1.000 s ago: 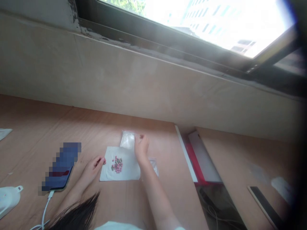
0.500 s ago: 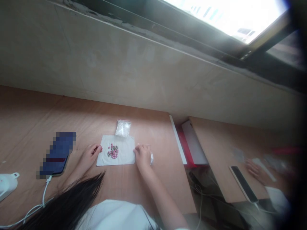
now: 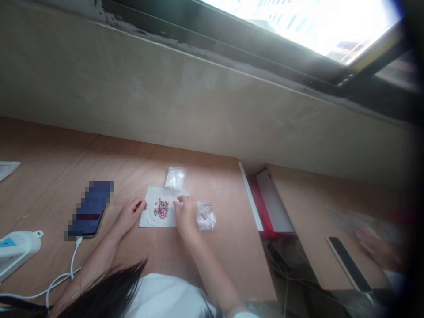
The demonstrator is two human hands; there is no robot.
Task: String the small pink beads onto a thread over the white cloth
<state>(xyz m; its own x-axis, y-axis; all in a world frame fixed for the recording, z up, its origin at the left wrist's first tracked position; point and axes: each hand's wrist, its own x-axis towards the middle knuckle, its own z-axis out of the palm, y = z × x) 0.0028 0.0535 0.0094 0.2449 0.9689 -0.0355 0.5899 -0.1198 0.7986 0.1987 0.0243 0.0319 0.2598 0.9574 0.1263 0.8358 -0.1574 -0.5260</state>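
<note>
A small pile of pink and dark beads (image 3: 162, 209) lies on a white sheet of cloth or tissue (image 3: 149, 221) on the table. My left hand (image 3: 130, 213) rests at the sheet's left edge, fingers curled and pinched together; something reddish shows at the tips, too small to make out. Over the sheet's right side is my right hand (image 3: 186, 214), thumb and forefinger apart, nothing visible between them. Just right of that hand lies a clear zip bag (image 3: 206, 216) with a few small pinkish pieces in it. Another clear zip bag (image 3: 175, 177) touches the sheet's far edge.
A phone (image 3: 90, 208) on a white charging cable (image 3: 72, 260) lies to the left, with a white plastic device (image 3: 20, 247) beyond it. Across a gap at right, another person's hand (image 3: 374, 245) is at a second table (image 3: 308, 212), near another phone (image 3: 349, 264).
My right hand has moved left from the zip bag onto the sheet, uncovering the bag. My left hand keeps its place by the sheet's edge. The whole view has shifted slightly.
</note>
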